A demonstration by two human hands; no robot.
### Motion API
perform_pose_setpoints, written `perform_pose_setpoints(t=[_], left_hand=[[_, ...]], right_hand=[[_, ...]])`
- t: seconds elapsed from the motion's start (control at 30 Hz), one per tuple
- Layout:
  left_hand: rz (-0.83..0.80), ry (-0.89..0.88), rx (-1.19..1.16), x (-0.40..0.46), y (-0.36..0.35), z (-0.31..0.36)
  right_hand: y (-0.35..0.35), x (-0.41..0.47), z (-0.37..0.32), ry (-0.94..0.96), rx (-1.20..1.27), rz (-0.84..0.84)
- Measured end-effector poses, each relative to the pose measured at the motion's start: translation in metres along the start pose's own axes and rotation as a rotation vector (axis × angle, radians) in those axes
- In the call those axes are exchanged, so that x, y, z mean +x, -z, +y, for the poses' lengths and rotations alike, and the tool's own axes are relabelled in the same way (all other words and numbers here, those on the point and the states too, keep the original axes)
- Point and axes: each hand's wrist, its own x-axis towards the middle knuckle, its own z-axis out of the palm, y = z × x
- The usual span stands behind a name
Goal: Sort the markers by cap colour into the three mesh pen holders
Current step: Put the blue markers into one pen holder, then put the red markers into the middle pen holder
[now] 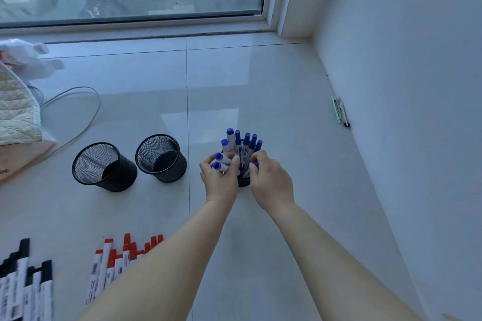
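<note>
1. Markers with blue caps (241, 142) stand upright, caps up, in the rightmost mesh pen holder (243, 182) on a pale tiled floor, as a person sorts them by colour.
2. Left hand (220, 173) curls around two more blue markers (221, 161), their caps pointing up and to the left, just beside the holder's rim.
3. Right hand (270, 177) reaches in from the other side, fingers bent at the standing markers; whether it pinches one cannot be told.
4. Long axes of the two held markers tilt away from the holder, so they likely need turning upright before dropping in; the left hand is the nearer.
5. Two empty holders (104, 167) (161, 157) wait to the left, with the red-capped markers (125, 255) and black-capped markers (26, 279) lying on the floor nearby.
</note>
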Motion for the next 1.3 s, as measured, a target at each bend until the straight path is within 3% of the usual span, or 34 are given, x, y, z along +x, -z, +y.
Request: perform_pose_setpoints(t=[0.33,0.53,0.63,0.9,1.03,1.3], left_hand=[[-0.086,-0.185,0.154,-0.015,0.004,0.015],[-0.006,-0.165,0.199,-0.048,0.036,0.004],[0.024,-0.128,0.278,-0.065,0.063,-0.009],[-0.022,0.008,0.425,-0.081,0.171,-0.049],[0.037,0.067,0.562,-0.073,0.232,-0.068],[0.063,0.125,0.815,-0.055,0.297,-0.097]], right_hand=[[0.01,-0.01,-0.001,-0.009,0.049,0.023],[0.017,-0.037,-0.011,0.115,0.043,0.277],[0.01,-0.055,-0.023,0.128,0.088,0.309],[-0.059,-0.121,-0.068,-0.034,0.198,-0.009],[-0.098,-0.145,-0.09,-0.12,0.193,-0.178],[-0.15,-0.161,-0.119,-0.276,0.048,-0.285]])
